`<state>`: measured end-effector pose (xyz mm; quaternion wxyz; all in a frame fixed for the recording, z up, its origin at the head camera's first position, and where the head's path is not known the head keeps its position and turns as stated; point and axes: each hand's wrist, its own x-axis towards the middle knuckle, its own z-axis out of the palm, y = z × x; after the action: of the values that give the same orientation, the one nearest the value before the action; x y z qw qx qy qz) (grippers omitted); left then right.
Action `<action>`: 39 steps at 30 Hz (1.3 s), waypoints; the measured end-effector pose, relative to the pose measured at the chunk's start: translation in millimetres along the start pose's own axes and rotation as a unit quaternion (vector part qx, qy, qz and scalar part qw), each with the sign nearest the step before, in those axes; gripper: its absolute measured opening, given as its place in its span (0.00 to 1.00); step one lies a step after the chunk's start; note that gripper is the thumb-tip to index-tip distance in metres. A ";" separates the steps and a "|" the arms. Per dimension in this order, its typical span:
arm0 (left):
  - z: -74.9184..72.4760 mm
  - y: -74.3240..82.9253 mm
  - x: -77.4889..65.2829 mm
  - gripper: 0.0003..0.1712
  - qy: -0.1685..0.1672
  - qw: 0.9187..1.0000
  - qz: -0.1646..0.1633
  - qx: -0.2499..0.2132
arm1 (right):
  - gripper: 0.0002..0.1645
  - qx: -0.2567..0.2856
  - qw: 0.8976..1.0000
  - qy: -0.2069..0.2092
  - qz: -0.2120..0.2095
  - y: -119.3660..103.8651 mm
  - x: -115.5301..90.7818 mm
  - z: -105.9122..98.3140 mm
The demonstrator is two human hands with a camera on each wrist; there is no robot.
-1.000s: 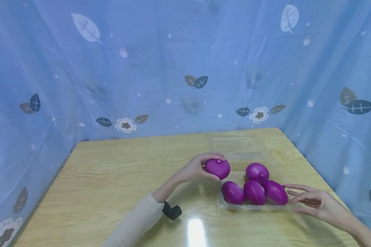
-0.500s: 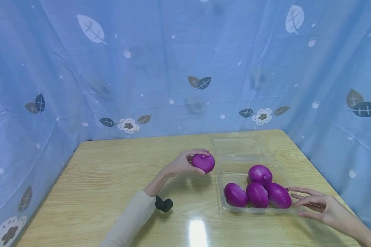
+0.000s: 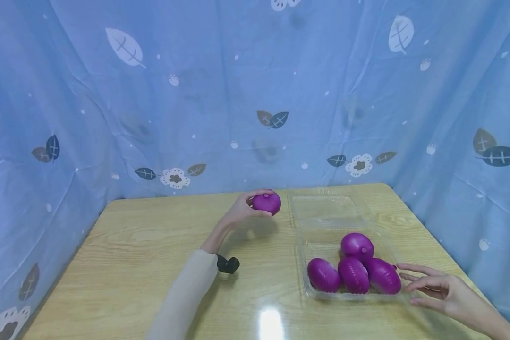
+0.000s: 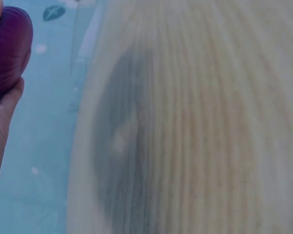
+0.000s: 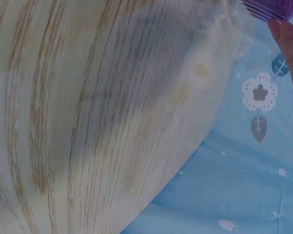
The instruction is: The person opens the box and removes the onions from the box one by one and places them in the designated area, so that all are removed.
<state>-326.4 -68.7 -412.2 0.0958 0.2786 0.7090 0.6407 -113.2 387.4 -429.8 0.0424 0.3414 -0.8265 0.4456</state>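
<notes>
My left hand point(image 3: 239, 210) holds a purple onion point(image 3: 269, 203) over the far part of the table, thumb below and fingers above. At the left edge of the left wrist view, the same onion point(image 4: 7, 53) shows with part of that hand. Several more purple onions point(image 3: 356, 275) sit in a clear plastic clamshell box point(image 3: 344, 296), bunched toward its near side. Beside the box's right end is my right hand point(image 3: 448, 292), its fingers relaxed and the fingertips close to the rightmost onion. In the right wrist view, the thumb point(image 5: 288, 36) overlaps the clear plastic wall.
The box's clear lid point(image 3: 323, 208) lies folded back behind it on the wooden table point(image 3: 153, 241). A blue patterned curtain point(image 3: 204, 94) surrounds the table's back and sides. Strapped at the left wrist is a small black device point(image 3: 228, 265).
My left hand has carried the onion from over the box's left side leftward and farther back over the table. The right hand stays beside the box.
</notes>
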 end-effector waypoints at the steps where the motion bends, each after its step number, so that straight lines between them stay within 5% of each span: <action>1: -2.0 -1.4 1.6 0.32 0.006 1.000 -0.003 0.001 | 0.23 0.013 1.000 -0.004 0.002 0.1 -0.3 -0.1; 16: -19.5 -16.9 17.3 0.33 0.071 0.997 -0.027 0.007 | 0.23 0.074 0.997 -0.025 0.000 2.5 -3.5 1.1; 28: -23.8 -36.3 34.2 0.33 0.075 0.995 -0.053 0.038 | 0.23 0.050 0.998 -0.022 0.022 -0.1 -2.6 0.5; 35: -18.8 -44.5 38.0 0.35 0.088 0.992 -0.086 0.002 | 0.24 -0.030 1.000 -0.002 0.006 -1.9 -1.0 0.9; 39: -17.9 -50.0 38.9 0.36 0.098 0.990 -0.097 -0.008 | 0.24 -0.014 1.000 -0.007 -0.005 -0.9 1.0 0.4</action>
<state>-380.9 -65.0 -448.8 0.0899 0.1433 0.7335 0.6583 -113.4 386.2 -429.0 0.0431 0.3483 -0.8310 0.4316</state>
